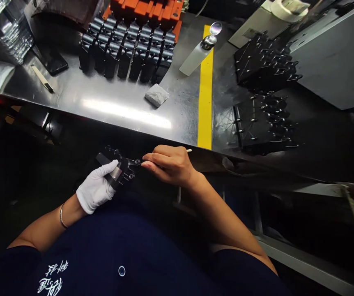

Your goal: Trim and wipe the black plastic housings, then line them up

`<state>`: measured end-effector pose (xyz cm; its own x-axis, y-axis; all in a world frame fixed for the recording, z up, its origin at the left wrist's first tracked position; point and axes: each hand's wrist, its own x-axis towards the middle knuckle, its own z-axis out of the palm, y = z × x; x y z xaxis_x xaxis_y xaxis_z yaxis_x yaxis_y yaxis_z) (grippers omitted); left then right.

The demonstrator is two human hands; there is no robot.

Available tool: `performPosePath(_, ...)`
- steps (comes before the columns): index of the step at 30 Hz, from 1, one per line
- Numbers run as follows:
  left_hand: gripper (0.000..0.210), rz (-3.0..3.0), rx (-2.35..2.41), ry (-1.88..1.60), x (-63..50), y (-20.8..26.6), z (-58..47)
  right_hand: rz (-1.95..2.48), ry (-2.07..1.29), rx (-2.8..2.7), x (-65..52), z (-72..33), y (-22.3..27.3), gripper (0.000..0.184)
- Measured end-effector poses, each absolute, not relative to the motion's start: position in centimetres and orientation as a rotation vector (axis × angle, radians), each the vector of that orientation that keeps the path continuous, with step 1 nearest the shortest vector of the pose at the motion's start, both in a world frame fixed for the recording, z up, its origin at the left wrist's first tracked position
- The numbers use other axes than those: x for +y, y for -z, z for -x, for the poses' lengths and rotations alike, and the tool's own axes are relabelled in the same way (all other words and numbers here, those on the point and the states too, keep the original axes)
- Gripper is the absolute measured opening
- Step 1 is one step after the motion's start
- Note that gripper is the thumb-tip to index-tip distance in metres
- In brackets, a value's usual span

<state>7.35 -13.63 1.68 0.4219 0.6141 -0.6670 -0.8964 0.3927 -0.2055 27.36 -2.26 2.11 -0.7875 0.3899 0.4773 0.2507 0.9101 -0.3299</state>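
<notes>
My left hand [97,189], in a white glove, grips a black moulded part [121,170] with a shiny metallic face and small ringed lugs. The thumb presses on its upper side. My bare right hand [171,164] is closed in a pinch just right of that part, its fingertips close to an upper lug. Behind the knuckles pokes the pale end of a thin tool [189,150]; the fingers hide most of it, so its kind does not show. Both hands are in front of the bench edge, over a dark area.
On the metal bench [118,111] stand rows of black parts [127,49] by an orange rack [149,12]. A folded white cloth [157,95], a white bottle [195,55], a pale-handled tool [42,78] and a phone-like dark slab [55,62] lie nearby. More black parts [263,65] sit beyond the yellow strip [206,94].
</notes>
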Motion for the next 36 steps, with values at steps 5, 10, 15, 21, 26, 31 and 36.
performPosePath(5,0.031,0.612,0.546,-1.009,-13.7,-1.8,-7.6,0.364,-0.483,-2.548,-1.8,-27.4,-2.7,0.028)
performPosePath(10,0.031,0.614,0.563,-0.968,-13.7,-2.0,-8.1,0.318,-0.914,-2.586,-1.6,-27.9,-3.1,0.030)
performPosePath(15,0.030,0.587,0.584,-0.864,-13.8,-1.7,-8.5,0.234,-1.636,-2.612,-1.1,-29.0,-3.1,0.041)
performPosePath(21,0.041,0.560,0.525,-1.134,-13.0,-2.2,-7.4,0.620,-1.865,-2.163,-2.1,-29.3,-1.9,0.050)
performPosePath(26,0.038,0.451,0.640,-1.152,-12.8,-2.3,-7.6,0.988,-1.546,-1.713,-4.9,-26.6,0.3,0.044)
performPosePath(31,0.037,0.432,0.711,-1.176,-12.5,-2.4,-8.3,1.077,-1.489,-1.518,-7.0,-24.3,1.1,0.045)
performPosePath(36,0.041,0.451,0.715,-1.180,-12.5,-2.5,-8.4,1.214,-1.818,-1.209,-7.9,-23.9,2.0,0.055)
